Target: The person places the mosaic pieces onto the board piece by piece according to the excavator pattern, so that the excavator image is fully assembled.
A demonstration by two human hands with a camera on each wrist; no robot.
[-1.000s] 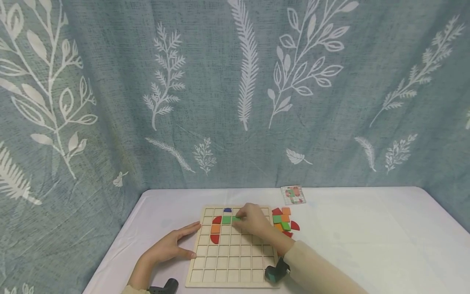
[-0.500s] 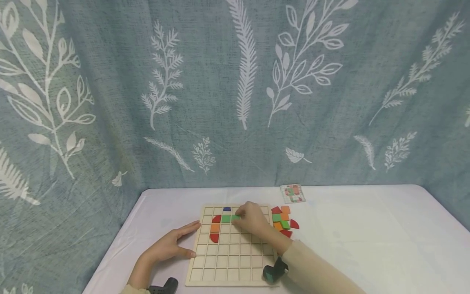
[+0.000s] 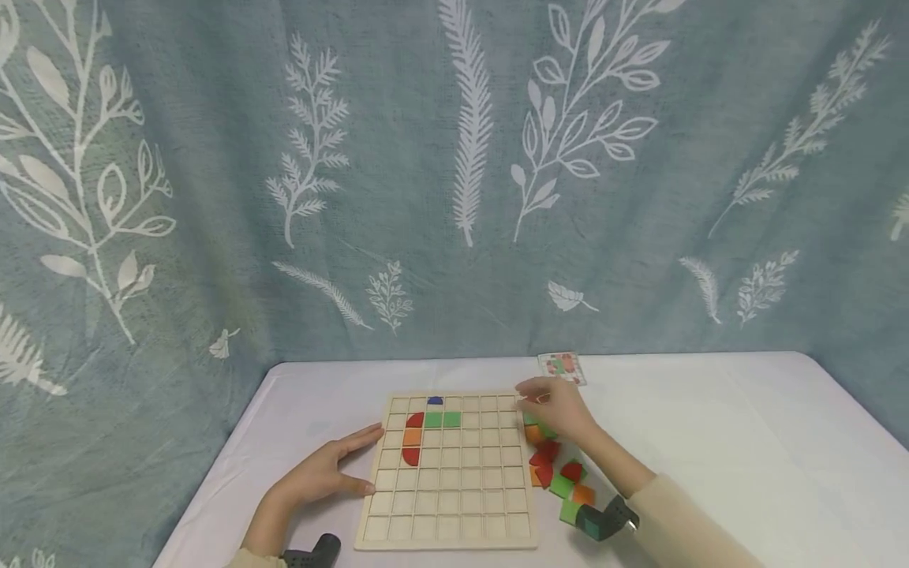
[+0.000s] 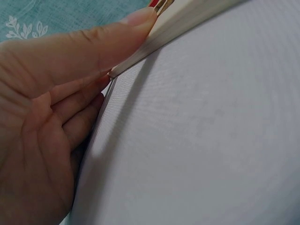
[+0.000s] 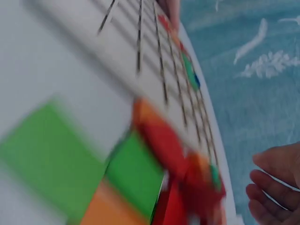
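A pale wooden grid board [image 3: 452,503] lies on the table. In its upper left cells sit a blue half-round tile [image 3: 435,401], two green square tiles [image 3: 451,420], an orange square tile [image 3: 412,437] and two red quarter-round tiles [image 3: 410,456]. My left hand [image 3: 325,473] rests at the board's left edge, its thumb [image 4: 93,51] along the rim in the left wrist view. Beyond the board's right edge, my right hand [image 3: 561,409] hovers over loose tiles, fingers loosely bent; the right wrist view shows nothing between them [image 5: 279,187].
Loose red, green and orange tiles [image 3: 561,483] lie in a strip along the board's right side, some overlapping. A small patterned card [image 3: 571,367] lies behind my right hand. A blue-green leaf-print curtain [image 3: 398,197] hangs behind the white table [image 3: 710,442].
My right hand has left the green tile in the board's second row and moved right to the loose tiles. The second green tile now shows fully. My left hand stays at the edge.
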